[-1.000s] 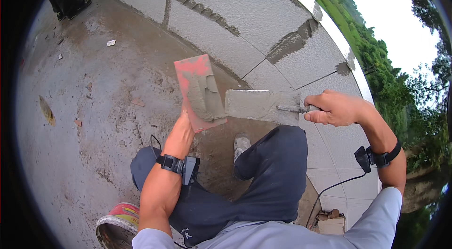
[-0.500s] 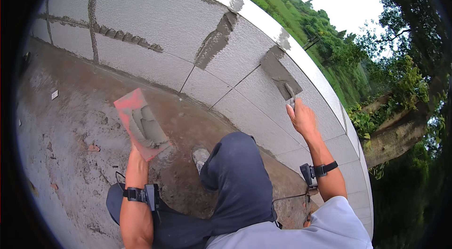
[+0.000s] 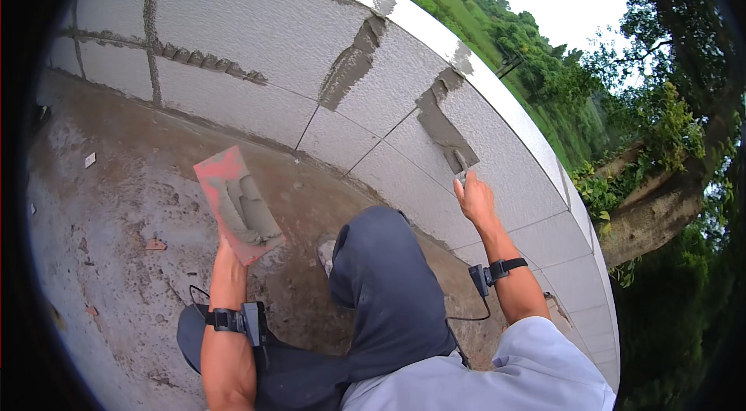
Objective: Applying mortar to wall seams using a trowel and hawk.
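Observation:
My left hand (image 3: 225, 244), mostly hidden beneath, holds a red rectangular board (image 3: 214, 168) with grey mortar (image 3: 244, 207) heaped on it. My right hand (image 3: 475, 196) grips the handle of a flat trowel (image 3: 454, 148), whose mortar-coated blade lies against the white tiled wall (image 3: 241, 11). A fresh grey mortar smear (image 3: 439, 87) reaches from the blade up to the wall's top edge. Another smear (image 3: 350, 61) lies to its left, and grey bands run along several tile joints.
A stained concrete floor (image 3: 116, 209) with small scraps lies below the curving wall, whose top ledge (image 3: 420, 22) borders greenery. A thick tree trunk (image 3: 653, 217) stands beyond it at right. My bent knee (image 3: 377, 240) is near the wall. A dark shoe (image 3: 40, 117) shows at far left.
The view has turned toward the wall. My right hand has carried the trowel from beside the board up onto the tiles, then shifted it slightly down and left over the last half second.

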Action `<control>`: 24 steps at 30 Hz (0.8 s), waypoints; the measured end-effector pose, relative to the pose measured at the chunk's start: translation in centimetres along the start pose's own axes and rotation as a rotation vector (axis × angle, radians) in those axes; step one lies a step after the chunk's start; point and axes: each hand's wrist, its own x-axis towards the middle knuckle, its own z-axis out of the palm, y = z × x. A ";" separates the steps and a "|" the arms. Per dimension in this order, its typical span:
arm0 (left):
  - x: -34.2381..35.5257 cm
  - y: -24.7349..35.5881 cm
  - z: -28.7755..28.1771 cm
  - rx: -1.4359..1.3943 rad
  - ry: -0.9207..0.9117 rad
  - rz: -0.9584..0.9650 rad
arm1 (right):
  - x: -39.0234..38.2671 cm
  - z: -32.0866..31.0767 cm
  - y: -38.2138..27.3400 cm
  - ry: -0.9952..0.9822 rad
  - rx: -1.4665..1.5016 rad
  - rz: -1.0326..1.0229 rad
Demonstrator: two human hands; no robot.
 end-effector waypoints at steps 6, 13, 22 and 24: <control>0.7 0.0 -0.3 -0.348 0.094 -0.114 | -0.7 -0.8 -1.8 -0.101 0.004 0.056; -1.1 0.9 -1.7 -0.031 -0.024 0.066 | -2.6 2.4 -0.6 -0.179 0.006 0.032; -0.5 2.5 1.1 -0.273 0.088 -0.086 | 4.3 -15.8 -14.9 -0.654 0.443 -0.508; -1.3 3.9 3.1 -0.413 0.152 -0.191 | 5.8 -17.4 -17.8 -0.693 0.317 -0.734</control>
